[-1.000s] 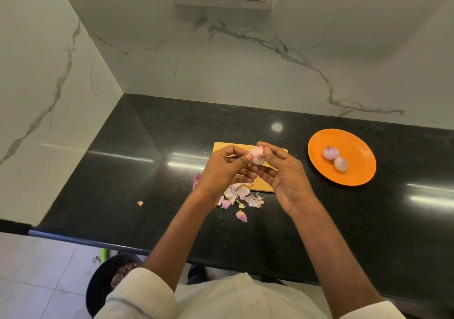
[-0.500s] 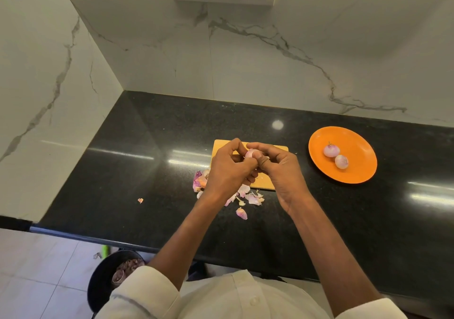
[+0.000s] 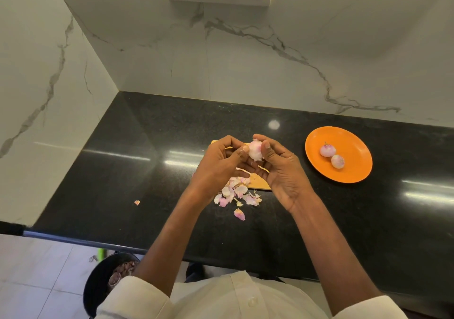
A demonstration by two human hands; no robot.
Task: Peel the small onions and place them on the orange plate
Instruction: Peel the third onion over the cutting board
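Both hands, left hand [image 3: 218,163] and right hand [image 3: 282,168], held a grip on one small onion [image 3: 255,149] above the cutting board [image 3: 260,183]; two peeled onions [image 3: 332,155] lay on the orange plate [image 3: 353,171] to the board's right.

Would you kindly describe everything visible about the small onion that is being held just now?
The held onion is small, roundish and pale white with a pink blush, its surface looking smooth and mostly bare of skin. It is raised above the wooden cutting board, pinched between the fingertips of the left hand and the right hand. Its underside is hidden by fingers.
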